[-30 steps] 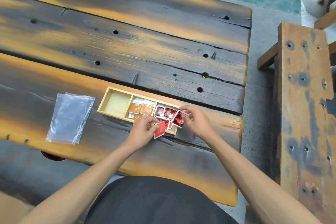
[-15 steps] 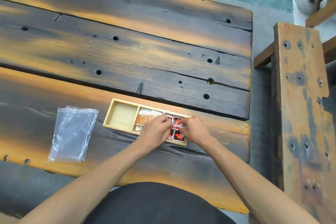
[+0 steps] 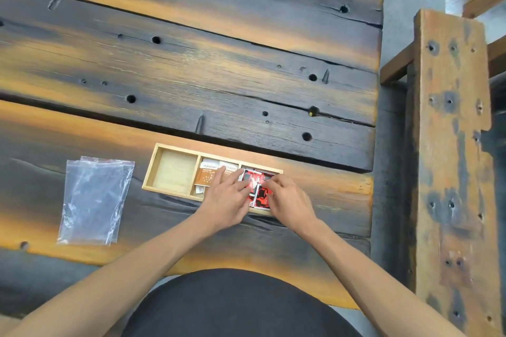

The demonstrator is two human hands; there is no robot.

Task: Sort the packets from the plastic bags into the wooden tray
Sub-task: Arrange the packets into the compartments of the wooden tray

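Your tray lies on the near plank of the desk, close to the crack between planks and a little in from the near edge. It is pale, smooth wood, a long shallow rectangle split into three compartments. The left one shows bare bottom. The middle one holds brown and white packets, flat paper rectangles. The right one holds red packets, glossy, with black and white print, packed flat side by side.

Your left hand lies across the middle and right compartments, fingers spread flat and pressing on the packets, gripping nothing. Your right hand rests on the right end of the tray, fingers curled down onto the red packets; you cannot tell whether they pinch one.

The bags lie flat and stacked to the left of the tray, well apart from it, clear and crinkled, their near edge close to the desk edge. Between bags and tray the desk is bare. Beyond the tray the charred, orange-streaked planks, rough and pitted with bolt holes, run open to the far edge. A weathered bench stands to the right across a gap.
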